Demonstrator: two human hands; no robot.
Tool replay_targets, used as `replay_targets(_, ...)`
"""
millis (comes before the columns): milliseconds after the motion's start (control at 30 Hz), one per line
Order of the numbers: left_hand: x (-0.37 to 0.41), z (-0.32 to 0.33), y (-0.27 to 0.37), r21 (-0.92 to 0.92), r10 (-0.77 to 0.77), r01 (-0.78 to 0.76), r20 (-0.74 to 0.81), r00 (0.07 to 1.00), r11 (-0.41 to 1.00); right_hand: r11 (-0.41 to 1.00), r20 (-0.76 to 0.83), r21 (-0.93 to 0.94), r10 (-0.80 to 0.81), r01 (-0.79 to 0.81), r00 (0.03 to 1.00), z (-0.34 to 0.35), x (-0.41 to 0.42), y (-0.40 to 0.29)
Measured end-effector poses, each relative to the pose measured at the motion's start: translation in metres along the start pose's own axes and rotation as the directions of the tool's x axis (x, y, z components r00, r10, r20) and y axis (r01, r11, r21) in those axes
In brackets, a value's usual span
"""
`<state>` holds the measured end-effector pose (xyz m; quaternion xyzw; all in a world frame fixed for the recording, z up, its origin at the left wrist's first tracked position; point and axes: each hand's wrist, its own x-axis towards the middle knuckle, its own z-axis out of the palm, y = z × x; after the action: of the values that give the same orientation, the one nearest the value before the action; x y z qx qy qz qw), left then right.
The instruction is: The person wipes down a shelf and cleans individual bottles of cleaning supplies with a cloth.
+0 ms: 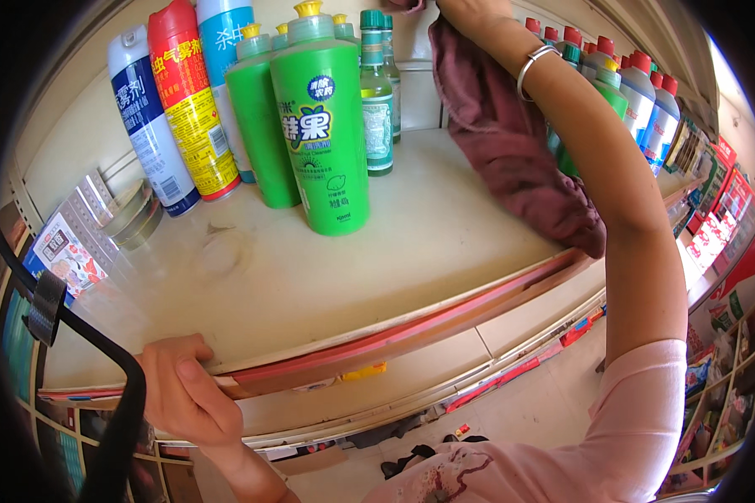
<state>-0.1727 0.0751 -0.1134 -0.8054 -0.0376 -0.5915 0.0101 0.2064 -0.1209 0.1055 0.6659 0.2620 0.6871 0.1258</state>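
My left hand (185,393) grips the front edge of a cream shelf (277,302), fingers curled over the top. At the upper rim of the view my right hand (475,14), partly cut off, holds a damp-looking maroon cloth (491,126). The cloth hangs down across the shelf to its front edge. Left of the cloth stand a green bottle of fruit cleanser (327,144) with a yellow cap and a similar green bottle (261,126) behind it. Small glass bottles with green caps (377,113) stand between them and the cloth.
Aerosol cans (192,107) stand at the back left, near round tins (132,217) and a printed box (69,251). Several red-capped bottles (635,88) fill the right end. A lower shelf (415,358) lies beneath. A black strap (110,352) crosses the left side.
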Motion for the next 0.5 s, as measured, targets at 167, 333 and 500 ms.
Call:
replay_targets(167,0.002,0.001,0.003,-0.039,0.016,-0.017,-0.006,1.0,0.999,0.991,-0.029,-0.076,-0.116,0.114,0.993,0.04,-0.06,-0.025)
replay_targets(333,-0.001,-0.002,0.0,0.0,0.022,-0.022,-0.012,1.0,1.0,0.978,0.207,0.08,-0.207,0.194,0.956,0.036,-0.112,-0.061)
replay_targets(500,0.0,-0.001,-0.001,0.051,0.04,-0.039,-0.025,0.999,0.998,0.983,0.137,0.134,-0.144,0.126,0.98,0.051,-0.089,-0.029)
